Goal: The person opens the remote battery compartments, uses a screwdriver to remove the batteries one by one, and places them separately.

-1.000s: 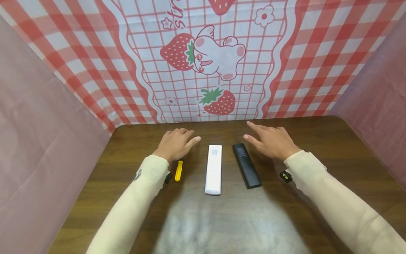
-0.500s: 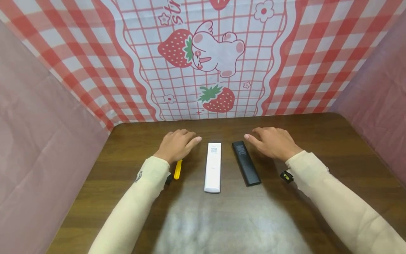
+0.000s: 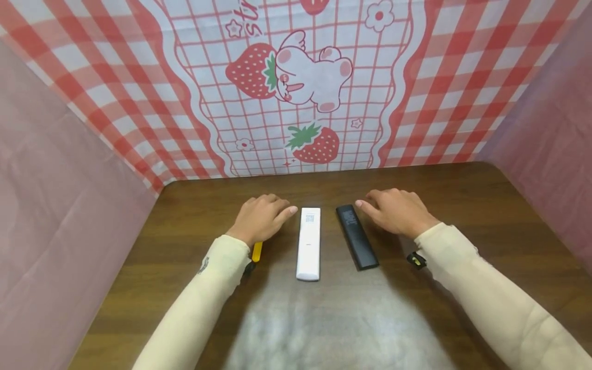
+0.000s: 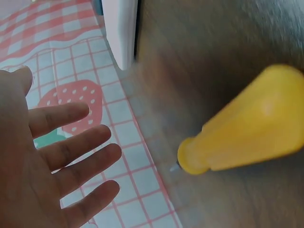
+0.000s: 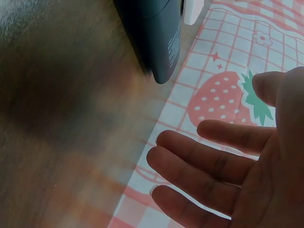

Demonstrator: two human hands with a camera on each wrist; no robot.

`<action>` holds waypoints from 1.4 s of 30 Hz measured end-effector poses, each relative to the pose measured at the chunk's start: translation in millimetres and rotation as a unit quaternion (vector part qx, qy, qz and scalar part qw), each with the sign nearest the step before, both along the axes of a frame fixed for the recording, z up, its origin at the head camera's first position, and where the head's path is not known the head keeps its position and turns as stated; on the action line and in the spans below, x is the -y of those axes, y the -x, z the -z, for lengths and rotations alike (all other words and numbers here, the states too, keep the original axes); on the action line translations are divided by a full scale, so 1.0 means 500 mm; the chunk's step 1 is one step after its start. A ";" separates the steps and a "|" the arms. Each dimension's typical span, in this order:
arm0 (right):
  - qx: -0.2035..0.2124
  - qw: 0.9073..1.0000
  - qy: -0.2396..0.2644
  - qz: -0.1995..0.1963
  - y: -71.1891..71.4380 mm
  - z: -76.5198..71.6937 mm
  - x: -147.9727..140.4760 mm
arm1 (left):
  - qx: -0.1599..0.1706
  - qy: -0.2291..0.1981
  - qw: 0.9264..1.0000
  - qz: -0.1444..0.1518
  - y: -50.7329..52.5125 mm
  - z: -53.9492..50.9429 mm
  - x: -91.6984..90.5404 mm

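Both hands (image 3: 260,218) (image 3: 396,211) apart — fingers (image 4: 78,146) loosely spread, arms (image 3: 199,298) (image 3: 490,293) forward.

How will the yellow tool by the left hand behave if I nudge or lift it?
The yellow tool may roll, probably in an arc, since its rounded handle narrows toward the collar. It should be stiff, as the handle looks like hard moulded plastic. It could lift handle-heavy: only a short metal tip shows beyond the collar.
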State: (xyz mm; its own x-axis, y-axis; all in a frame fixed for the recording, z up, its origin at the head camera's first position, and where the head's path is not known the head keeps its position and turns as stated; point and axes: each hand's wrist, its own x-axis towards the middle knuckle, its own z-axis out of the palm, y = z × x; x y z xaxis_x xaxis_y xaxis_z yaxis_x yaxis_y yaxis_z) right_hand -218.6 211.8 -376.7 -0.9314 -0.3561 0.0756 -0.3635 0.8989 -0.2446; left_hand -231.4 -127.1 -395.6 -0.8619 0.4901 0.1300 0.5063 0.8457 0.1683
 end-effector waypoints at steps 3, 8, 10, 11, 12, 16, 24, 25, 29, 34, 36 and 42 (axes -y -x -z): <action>0.002 1.000 0.001 -0.001 -0.005 0.002 0.000 | -0.007 -0.004 1.000 0.006 -0.008 0.001 -0.005; 0.000 1.000 -0.003 -0.005 -0.011 0.010 0.003 | -0.021 -0.009 1.000 0.012 -0.015 0.007 -0.019; -0.001 1.000 -0.004 -0.003 -0.014 0.014 0.005 | -0.030 -0.014 0.999 0.012 -0.017 0.010 -0.025; -0.002 1.000 -0.005 -0.002 -0.015 0.016 0.006 | -0.035 -0.015 0.999 0.012 -0.017 0.011 -0.028; -0.002 1.000 -0.006 -0.002 -0.016 0.018 0.008 | -0.039 -0.016 0.999 0.013 -0.018 0.012 -0.031; -0.002 1.000 -0.003 -0.002 -0.021 0.020 0.011 | -0.051 -0.021 0.998 0.021 -0.020 0.013 -0.042; -0.010 1.000 -0.008 -0.007 -0.038 0.024 0.014 | -0.068 -0.025 0.997 0.028 -0.030 0.024 -0.048; -0.011 1.000 -0.009 -0.006 -0.040 0.024 0.013 | -0.069 -0.029 0.997 0.031 -0.030 0.024 -0.050; -0.011 1.000 -0.010 -0.004 -0.048 0.029 0.010 | -0.069 -0.040 0.996 0.034 -0.032 0.027 -0.056; 0.001 1.000 -0.007 -0.004 -0.054 0.037 0.010 | -0.062 -0.050 0.997 0.024 -0.035 0.032 -0.062; 0.008 1.000 -0.006 -0.003 -0.056 0.040 0.012 | -0.062 -0.053 0.996 0.022 -0.038 0.034 -0.065; 0.017 1.000 0.000 -0.003 -0.065 0.050 0.021 | -0.061 -0.053 0.996 0.027 -0.050 0.037 -0.074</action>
State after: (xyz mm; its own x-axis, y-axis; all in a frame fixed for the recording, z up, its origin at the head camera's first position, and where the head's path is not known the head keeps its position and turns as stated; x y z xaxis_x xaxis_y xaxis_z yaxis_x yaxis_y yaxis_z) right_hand -186.2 201.4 -401.9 -0.9315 -0.3611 0.0447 -0.3600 0.8967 -0.2576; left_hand -206.6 -90.0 -414.3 -0.8097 0.5133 0.2846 0.5724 0.7977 0.1898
